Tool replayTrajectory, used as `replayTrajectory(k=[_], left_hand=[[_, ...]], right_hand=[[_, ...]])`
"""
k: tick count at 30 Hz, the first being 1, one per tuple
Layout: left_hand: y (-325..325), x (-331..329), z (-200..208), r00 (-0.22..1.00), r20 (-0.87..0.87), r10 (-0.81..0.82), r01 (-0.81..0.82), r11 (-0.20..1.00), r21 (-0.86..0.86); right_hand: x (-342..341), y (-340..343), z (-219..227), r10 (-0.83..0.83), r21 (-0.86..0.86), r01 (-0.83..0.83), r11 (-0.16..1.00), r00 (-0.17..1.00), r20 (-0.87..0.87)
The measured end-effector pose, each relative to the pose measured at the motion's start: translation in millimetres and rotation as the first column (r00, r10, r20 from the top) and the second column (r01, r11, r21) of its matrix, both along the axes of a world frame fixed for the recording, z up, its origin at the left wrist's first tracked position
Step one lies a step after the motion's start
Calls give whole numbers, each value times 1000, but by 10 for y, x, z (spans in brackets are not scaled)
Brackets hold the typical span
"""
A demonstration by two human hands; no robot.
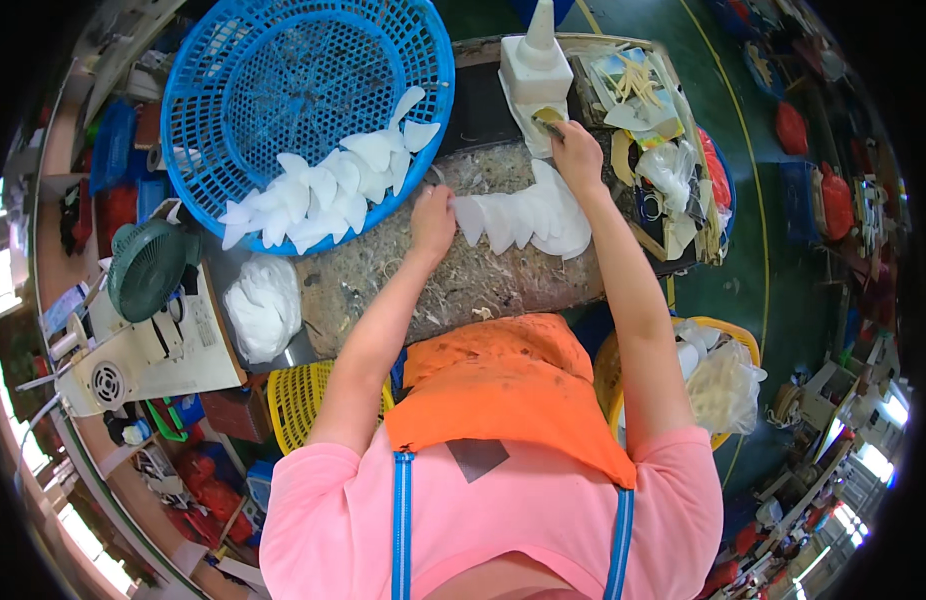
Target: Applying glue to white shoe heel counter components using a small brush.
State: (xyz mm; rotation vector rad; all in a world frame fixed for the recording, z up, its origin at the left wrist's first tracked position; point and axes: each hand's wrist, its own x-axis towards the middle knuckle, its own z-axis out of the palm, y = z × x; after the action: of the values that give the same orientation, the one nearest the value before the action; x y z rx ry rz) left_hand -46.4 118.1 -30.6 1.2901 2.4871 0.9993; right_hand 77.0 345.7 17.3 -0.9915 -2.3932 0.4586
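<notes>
My right hand [577, 158] is closed on a short dark brush [550, 124]. Its tip is at the yellowish mouth of a white glue container [538, 85] with a tall cone on top. Thin white curved pieces [513, 215] lie overlapping in a fanned row on the worn work board [423, 295], between my two hands. My left hand [433, 222] is closed at the left end of that row. A small greyish edge shows at its fingertips, too small to name.
A large blue basket [438, 60] at the far left holds more white pieces [323, 195]. A white plastic bag [263, 308] and a green fan [148, 268] stand left. Scraps and bags [668, 165] crowd the right side. Yellow baskets [298, 405] flank my orange apron [503, 385].
</notes>
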Motion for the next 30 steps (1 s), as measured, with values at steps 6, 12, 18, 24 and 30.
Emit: replayTrajectory(k=[6, 12, 18, 24, 30], left_hand=[[-388, 382, 382, 982, -133, -131, 158, 964, 215], [-625, 484, 543, 973, -223, -57, 125, 944, 304], [-646, 442, 317, 904, -371, -211, 314, 918, 241], [-730, 738, -449, 878, -285, -385, 411, 911, 34], [-414, 590, -142, 947, -272, -170, 202, 975, 92]], right_hand=[[65, -128, -215, -78, 98, 77, 992, 997, 5], [361, -703, -229, -205, -559, 33, 829, 947, -248], [550, -942, -106, -179, -778, -158, 607, 927, -328], [293, -1028, -124, 371, -650, -239, 721, 926, 72], [407, -998, -155, 678, -430, -605, 670, 735, 21]])
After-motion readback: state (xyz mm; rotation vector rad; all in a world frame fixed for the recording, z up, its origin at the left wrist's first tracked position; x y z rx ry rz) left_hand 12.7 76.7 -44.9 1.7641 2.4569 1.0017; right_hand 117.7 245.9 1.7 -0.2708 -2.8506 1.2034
